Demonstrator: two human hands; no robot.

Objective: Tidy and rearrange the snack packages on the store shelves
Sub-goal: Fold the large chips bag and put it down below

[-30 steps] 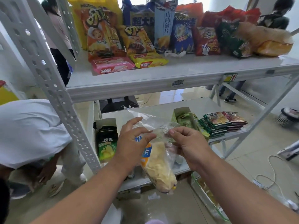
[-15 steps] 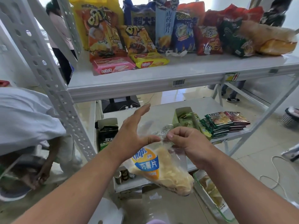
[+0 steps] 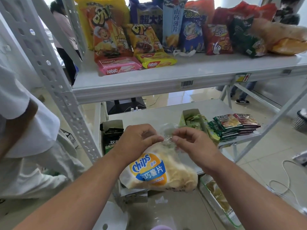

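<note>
Clear plastic, crumpled at the neck, is what both hands are working: the left hand and the right hand each pinch the twisted top of the chip bag, thumbs and forefingers nearly meeting. The one bag hangs in the air in front of the lower shelf, its full belly sagging below the wrists and resting on nothing.

What could go wrong, as I judge it: the film is slick and the whole weight hangs from two small pinches, so a slip of either would drop the bag to the floor and crush the chips. Pulling the two pinches apart could also tear the neck and spill it.

Just below, on the floor to the right, lies one open tray of what looks like more chips. On the lower shelf stand two open cartons, a dark one at the left and a green one, and beside the green one two low stacks of flat packets; how many in each I cannot tell.

On the upper shelf two wafer packs lie flat in front, one pink and one yellow. Behind them stands a crowded row of roughly ten large bags, overlapping too much for an exact count.
</note>
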